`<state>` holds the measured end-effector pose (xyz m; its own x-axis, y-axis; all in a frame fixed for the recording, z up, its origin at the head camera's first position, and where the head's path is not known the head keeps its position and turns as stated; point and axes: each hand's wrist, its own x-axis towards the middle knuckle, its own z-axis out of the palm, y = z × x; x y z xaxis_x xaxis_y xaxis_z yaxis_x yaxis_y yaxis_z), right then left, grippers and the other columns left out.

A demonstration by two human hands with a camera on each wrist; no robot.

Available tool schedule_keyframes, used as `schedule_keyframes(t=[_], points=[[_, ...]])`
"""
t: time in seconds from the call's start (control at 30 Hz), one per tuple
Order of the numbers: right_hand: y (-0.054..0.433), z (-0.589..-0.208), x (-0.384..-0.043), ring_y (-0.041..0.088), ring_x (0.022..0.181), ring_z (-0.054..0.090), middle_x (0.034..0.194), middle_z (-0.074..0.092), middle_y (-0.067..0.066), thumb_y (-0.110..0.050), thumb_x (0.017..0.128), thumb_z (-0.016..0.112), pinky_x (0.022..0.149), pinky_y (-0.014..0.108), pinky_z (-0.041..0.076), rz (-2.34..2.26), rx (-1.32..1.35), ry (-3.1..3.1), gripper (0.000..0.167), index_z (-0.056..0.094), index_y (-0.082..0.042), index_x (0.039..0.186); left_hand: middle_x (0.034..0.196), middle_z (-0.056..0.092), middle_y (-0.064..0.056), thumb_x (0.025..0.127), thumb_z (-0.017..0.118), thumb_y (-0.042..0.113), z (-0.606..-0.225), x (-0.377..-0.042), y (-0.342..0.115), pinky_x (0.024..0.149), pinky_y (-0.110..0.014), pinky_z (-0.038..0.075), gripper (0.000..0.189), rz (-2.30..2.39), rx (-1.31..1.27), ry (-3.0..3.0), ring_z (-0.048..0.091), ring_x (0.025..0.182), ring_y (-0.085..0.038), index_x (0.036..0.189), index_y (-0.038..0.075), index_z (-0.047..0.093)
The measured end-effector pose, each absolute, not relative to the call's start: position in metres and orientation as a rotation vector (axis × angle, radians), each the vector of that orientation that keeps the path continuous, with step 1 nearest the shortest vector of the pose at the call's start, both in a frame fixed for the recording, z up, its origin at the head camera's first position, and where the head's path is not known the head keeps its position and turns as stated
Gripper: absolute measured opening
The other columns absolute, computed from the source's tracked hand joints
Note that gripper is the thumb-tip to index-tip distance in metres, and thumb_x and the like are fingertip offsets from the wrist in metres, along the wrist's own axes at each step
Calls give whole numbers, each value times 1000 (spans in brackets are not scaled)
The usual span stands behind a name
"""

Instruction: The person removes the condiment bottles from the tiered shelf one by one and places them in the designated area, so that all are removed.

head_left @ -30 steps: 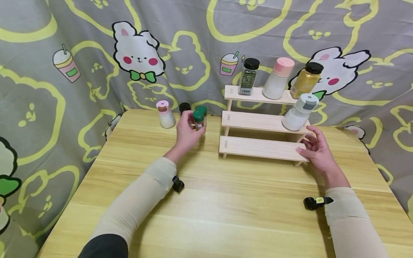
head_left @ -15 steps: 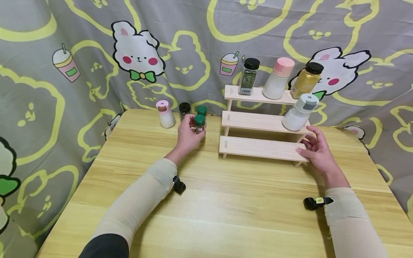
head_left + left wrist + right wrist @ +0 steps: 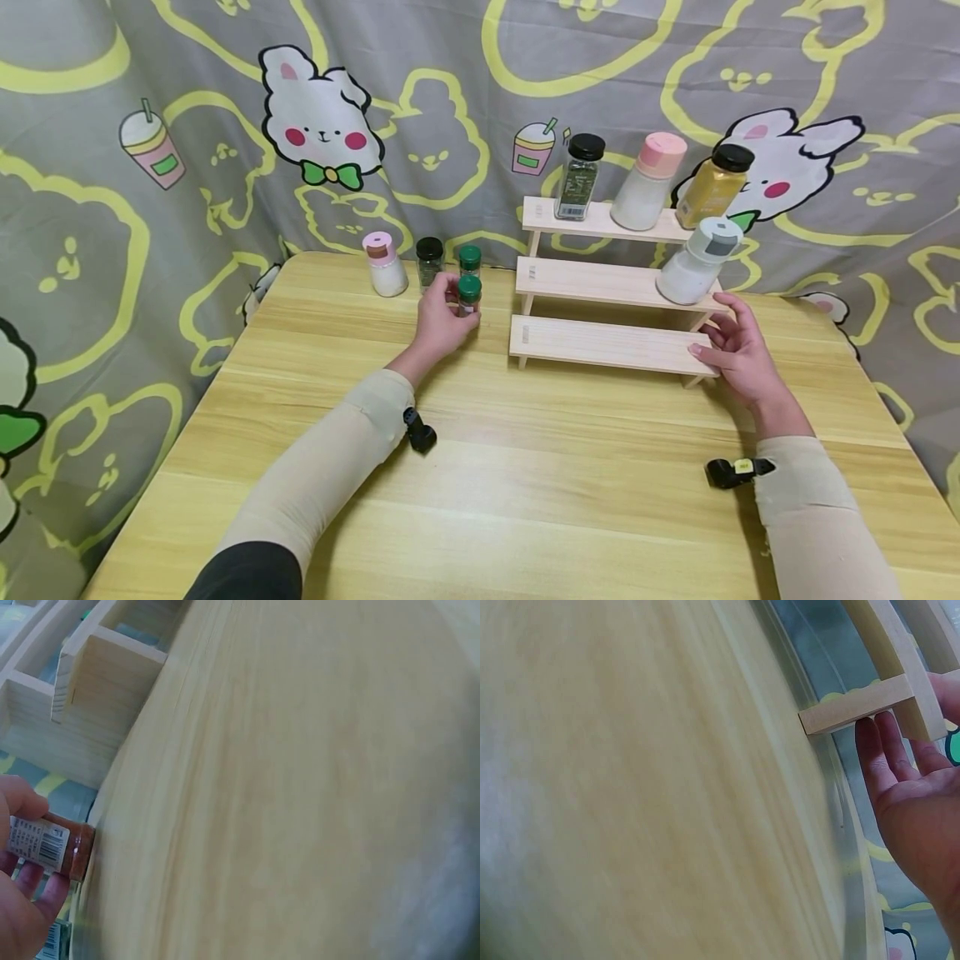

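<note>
My left hand (image 3: 441, 321) grips a small spice jar (image 3: 469, 292) with a green cap. The left wrist view shows its reddish-brown contents and a white barcode label, with the jar's base (image 3: 82, 851) close to the tabletop. Just behind it stands a second green-capped jar (image 3: 470, 257), partly hidden. A black-capped jar (image 3: 430, 260) and a pink-capped shaker (image 3: 386, 268) are to its left. At the right end of the three-tier wooden rack (image 3: 607, 340), my right hand (image 3: 738, 354) holds the lowest shelf, thumb on top. In the right wrist view, its fingers (image 3: 877, 754) lie against the rack's leg.
On the rack's top tier are a black-capped herb bottle (image 3: 577, 179), a pink-capped shaker (image 3: 647, 183) and a yellow bottle (image 3: 716, 187). A grey-capped shaker (image 3: 697, 262) stands at the middle tier's right end. A patterned curtain (image 3: 427, 108) hangs behind the wooden table (image 3: 525, 483).
My left hand has brought the green-capped jar toward me and slightly right, apart from the other green-capped jar. The black-capped jar shows more fully. My right hand stays on the rack.
</note>
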<state>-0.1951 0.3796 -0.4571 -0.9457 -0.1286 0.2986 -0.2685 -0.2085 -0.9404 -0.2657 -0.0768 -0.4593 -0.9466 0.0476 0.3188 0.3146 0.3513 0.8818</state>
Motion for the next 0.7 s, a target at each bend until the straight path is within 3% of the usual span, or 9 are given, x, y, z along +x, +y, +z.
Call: schedule_keyframes(t=[0.7], points=[[378,-456,-194,20,112,59,128,55,10,40,79,42,81,24,55,2354,486,-1882,87,35,-11,149,109,59,-10,74,80,-4,-461,-266,-75,81,-34,54,58,-1602,-303,-2401,58,98,-23,122,5,48]])
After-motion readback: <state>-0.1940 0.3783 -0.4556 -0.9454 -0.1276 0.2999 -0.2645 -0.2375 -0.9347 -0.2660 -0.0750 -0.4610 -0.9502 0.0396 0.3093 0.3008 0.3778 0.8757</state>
